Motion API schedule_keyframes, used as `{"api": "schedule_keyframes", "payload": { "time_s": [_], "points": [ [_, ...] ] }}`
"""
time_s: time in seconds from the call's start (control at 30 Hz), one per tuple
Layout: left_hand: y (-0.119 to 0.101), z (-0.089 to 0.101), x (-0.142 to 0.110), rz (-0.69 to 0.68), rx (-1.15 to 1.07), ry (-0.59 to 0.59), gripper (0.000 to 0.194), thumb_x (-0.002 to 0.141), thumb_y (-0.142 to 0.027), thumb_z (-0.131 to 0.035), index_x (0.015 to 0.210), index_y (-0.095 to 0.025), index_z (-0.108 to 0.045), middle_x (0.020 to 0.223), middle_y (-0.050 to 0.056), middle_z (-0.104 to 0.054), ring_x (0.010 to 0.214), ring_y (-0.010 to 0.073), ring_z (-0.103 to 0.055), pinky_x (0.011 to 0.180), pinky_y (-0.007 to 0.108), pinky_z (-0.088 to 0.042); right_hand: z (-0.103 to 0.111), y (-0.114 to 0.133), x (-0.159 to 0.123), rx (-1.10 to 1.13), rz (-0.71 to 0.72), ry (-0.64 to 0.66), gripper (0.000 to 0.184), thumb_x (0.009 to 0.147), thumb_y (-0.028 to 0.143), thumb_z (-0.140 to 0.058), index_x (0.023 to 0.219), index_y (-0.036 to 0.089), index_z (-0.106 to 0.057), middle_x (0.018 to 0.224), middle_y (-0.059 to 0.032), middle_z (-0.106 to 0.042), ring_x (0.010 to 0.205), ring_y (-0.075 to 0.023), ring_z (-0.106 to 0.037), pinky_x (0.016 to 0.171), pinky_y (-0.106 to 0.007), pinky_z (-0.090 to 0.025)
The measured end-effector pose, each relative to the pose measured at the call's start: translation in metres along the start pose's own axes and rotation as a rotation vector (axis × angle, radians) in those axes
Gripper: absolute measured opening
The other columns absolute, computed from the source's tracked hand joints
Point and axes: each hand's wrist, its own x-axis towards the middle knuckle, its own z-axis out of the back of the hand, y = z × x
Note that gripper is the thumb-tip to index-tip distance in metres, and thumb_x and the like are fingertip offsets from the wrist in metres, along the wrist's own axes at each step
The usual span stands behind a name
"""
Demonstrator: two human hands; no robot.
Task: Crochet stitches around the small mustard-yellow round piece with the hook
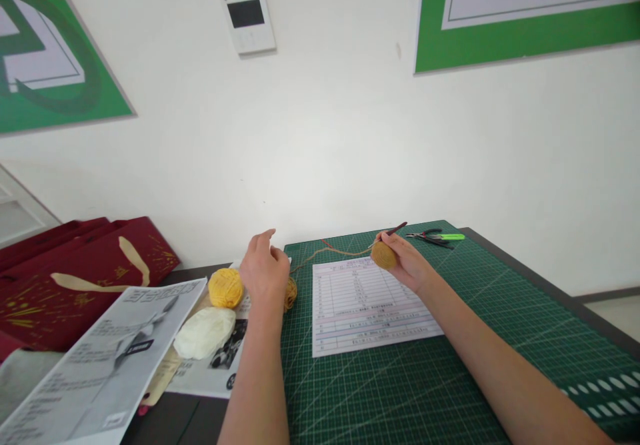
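Head view: two bare forearms reach in from the bottom edge, and the hands work over a green cutting mat [400,392].

Left hand: the left hand [264,268] is raised and half open, its fingers loosely spread. It has hold of nothing that shows and sits just beside a small ochre yarn ball [290,294], which it partly hides.

Right hand: the right hand [407,262] is curled closed around a mustard yarn ball [383,255], and its fingertips pinch a dark crochet hook [395,230] that points up and away.

Strand: a tan yarn strand [330,250] runs loosely across the mat between the small ball and the hook.

Risks: a sharp tug could drag the small ball off the mat, and the slack strand could snag on the nearby pliers [430,237], which have neon-green handles. A loose grip could let the hook slip free.

Containers: flat dark red gift bags [85,278] with gold patterning and cream ribbon handles lie to the left. Whether they hold anything cannot be told.

Around: a yellow yarn ball [225,288] and a cream yarn ball [205,332] rest on printed leaflets [95,365], and a printed form [375,305] lies on the mat.
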Motion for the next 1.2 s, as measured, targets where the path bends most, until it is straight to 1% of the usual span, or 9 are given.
{"api": "schedule_keyframes", "payload": {
  "time_s": [0.13, 0.23, 0.43, 0.53, 0.67, 0.83, 1.03, 1.1, 1.2],
  "points": [
    [-0.001, 0.002, 0.002, -0.048, -0.175, 0.030, 0.036, 0.095, -0.031, -0.064, 0.130, -0.021, -0.062, 0.141, 0.012, -0.058, 0.122, 0.0316, -0.059, 0.099, 0.057, -0.049, 0.000, -0.001, 0.000, 0.006, 0.011, 0.000, 0.032, 0.096, 0.035, -0.062, 0.123, 0.017, -0.062, 0.122, -0.0087, -0.066, 0.101, -0.0214, -0.068, 0.085, -0.042, -0.059],
    [-0.008, 0.001, 0.005, -0.078, -0.378, 0.119, 0.042, 0.093, -0.031, -0.065, 0.134, -0.022, -0.059, 0.151, 0.013, -0.050, 0.132, 0.0356, -0.051, 0.105, 0.062, -0.043, -0.003, -0.002, -0.001, 0.010, 0.021, 0.014, 0.031, 0.096, 0.035, -0.062, 0.122, 0.017, -0.062, 0.121, -0.0085, -0.066, 0.100, -0.0211, -0.068, 0.084, -0.041, -0.059],
    [-0.046, -0.027, -0.021, -0.156, -0.940, 0.632, 0.060, 0.092, -0.028, -0.067, 0.148, -0.026, -0.045, 0.151, 0.015, -0.049, 0.122, 0.0342, -0.060, 0.093, 0.056, -0.056, -0.018, -0.005, -0.006, 0.019, 0.050, 0.074, 0.031, 0.096, 0.034, -0.063, 0.121, 0.017, -0.062, 0.120, -0.0082, -0.066, 0.098, -0.0205, -0.068, 0.083, -0.040, -0.060],
    [-0.064, -0.045, -0.042, -0.087, -1.119, 0.741, 0.060, 0.092, -0.025, -0.068, 0.147, -0.027, -0.046, 0.151, 0.015, -0.048, 0.119, 0.0333, -0.061, 0.087, 0.051, -0.060, -0.029, -0.009, -0.011, 0.027, 0.049, 0.117, 0.029, 0.096, 0.035, -0.062, 0.120, 0.017, -0.062, 0.117, -0.0078, -0.067, 0.095, -0.0195, -0.068, 0.081, -0.039, -0.060],
    [-0.065, -0.056, -0.049, 0.073, -1.274, 0.704, 0.051, 0.094, -0.025, -0.066, 0.142, -0.023, -0.050, 0.137, 0.013, -0.058, 0.100, 0.0260, -0.067, 0.076, 0.043, -0.062, -0.040, -0.013, -0.016, 0.039, 0.050, 0.155, 0.029, 0.096, 0.035, -0.062, 0.119, 0.017, -0.063, 0.114, -0.0072, -0.068, 0.092, -0.0185, -0.069, 0.078, -0.037, -0.060],
    [-0.046, -0.043, -0.028, 0.211, -1.412, 0.584, 0.051, 0.093, -0.025, -0.067, 0.141, -0.023, -0.051, 0.140, 0.013, -0.056, 0.105, 0.0277, -0.067, 0.078, 0.045, -0.061, -0.037, -0.013, -0.013, 0.065, 0.080, 0.136, 0.030, 0.096, 0.035, -0.062, 0.121, 0.017, -0.062, 0.120, -0.0082, -0.066, 0.099, -0.0204, -0.068, 0.083, -0.040, -0.059],
    [-0.034, -0.023, -0.014, 0.172, -1.436, 0.384, 0.043, 0.093, -0.030, -0.066, 0.135, -0.022, -0.058, 0.145, 0.013, -0.055, 0.123, 0.0326, -0.059, 0.098, 0.057, -0.051, -0.034, -0.015, -0.011, 0.081, 0.068, 0.123, 0.030, 0.096, 0.035, -0.062, 0.121, 0.018, -0.062, 0.121, -0.0084, -0.066, 0.099, -0.0206, -0.068, 0.084, -0.041, -0.059],
    [-0.032, -0.021, -0.013, 0.147, -1.378, 0.377, 0.039, 0.094, -0.032, -0.065, 0.131, -0.021, -0.061, 0.143, 0.013, -0.057, 0.122, 0.0320, -0.059, 0.098, 0.057, -0.050, -0.036, -0.016, -0.013, 0.078, 0.062, 0.130, 0.030, 0.096, 0.035, -0.062, 0.121, 0.017, -0.062, 0.120, -0.0082, -0.067, 0.098, -0.0202, -0.068, 0.083, -0.040, -0.059],
    [-0.027, -0.021, -0.010, 0.131, -1.222, 0.457, 0.032, 0.094, -0.032, -0.064, 0.124, -0.021, -0.065, 0.135, 0.012, -0.063, 0.115, 0.0291, -0.064, 0.094, 0.053, -0.053, -0.041, -0.016, -0.016, 0.069, 0.067, 0.136, 0.029, 0.096, 0.034, -0.062, 0.120, 0.017, -0.063, 0.118, -0.0079, -0.067, 0.097, -0.0199, -0.068, 0.082, -0.040, -0.060]
  ]
}}
